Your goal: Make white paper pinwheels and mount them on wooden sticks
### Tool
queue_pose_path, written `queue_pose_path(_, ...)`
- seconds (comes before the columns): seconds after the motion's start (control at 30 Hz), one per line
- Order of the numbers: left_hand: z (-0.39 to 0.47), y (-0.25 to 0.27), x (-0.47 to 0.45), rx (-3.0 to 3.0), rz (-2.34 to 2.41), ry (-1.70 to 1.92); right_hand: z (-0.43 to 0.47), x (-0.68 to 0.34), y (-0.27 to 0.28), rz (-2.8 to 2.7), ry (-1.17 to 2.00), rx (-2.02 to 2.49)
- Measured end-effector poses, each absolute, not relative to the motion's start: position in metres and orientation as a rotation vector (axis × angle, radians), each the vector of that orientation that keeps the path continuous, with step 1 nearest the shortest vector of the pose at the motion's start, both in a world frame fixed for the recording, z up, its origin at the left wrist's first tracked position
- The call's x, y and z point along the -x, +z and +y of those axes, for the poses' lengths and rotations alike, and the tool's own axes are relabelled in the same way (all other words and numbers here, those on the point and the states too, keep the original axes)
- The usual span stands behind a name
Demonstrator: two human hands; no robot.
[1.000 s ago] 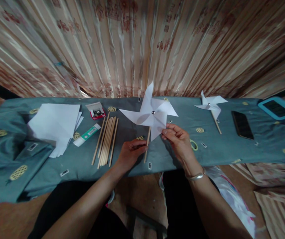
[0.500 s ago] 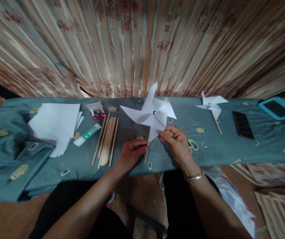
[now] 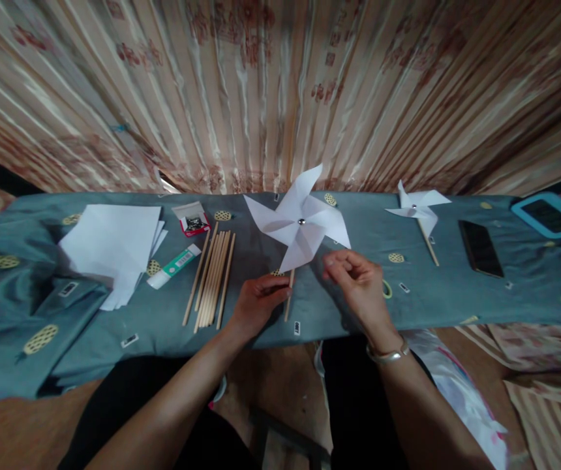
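A white paper pinwheel (image 3: 304,228) with a silver pin at its centre stands tilted over the table. Its thin wooden stick (image 3: 289,301) is pinched between the thumb and fingers of my left hand (image 3: 261,300). Just to the right of the paper blades, and apart from them, is my right hand (image 3: 359,281), its fingers curled in with nothing seen between them. Beside that hand shows a yellow-green scissors handle (image 3: 387,289); the rest of the scissors is hidden behind the hand.
Left of my hands lie loose wooden sticks (image 3: 214,277), a green-and-white glue box (image 3: 175,266), an open red box of pins (image 3: 193,220) and stacked white paper (image 3: 114,238). To the right are another pinwheel (image 3: 420,210), a dark phone (image 3: 480,248) and a blue-framed tablet (image 3: 552,214).
My right hand has let go of a paper blade and moved slightly right. The pinwheel's blades have turned on the pin. My left hand stays on the stick.
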State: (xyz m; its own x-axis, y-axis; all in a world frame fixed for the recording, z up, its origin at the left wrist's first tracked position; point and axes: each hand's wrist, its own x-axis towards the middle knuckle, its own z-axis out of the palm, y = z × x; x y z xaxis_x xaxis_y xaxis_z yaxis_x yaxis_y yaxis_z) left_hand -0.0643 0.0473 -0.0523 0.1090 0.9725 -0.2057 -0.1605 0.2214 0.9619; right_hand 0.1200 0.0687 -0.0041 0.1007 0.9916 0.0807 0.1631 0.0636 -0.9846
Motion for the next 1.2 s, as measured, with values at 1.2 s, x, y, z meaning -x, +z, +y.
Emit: queue_pose_path(1.2,0.047,-0.050,0.063,-1.035,1.138,1.029,0.088,-0.150,-0.014,-1.069,0.876,1.242)
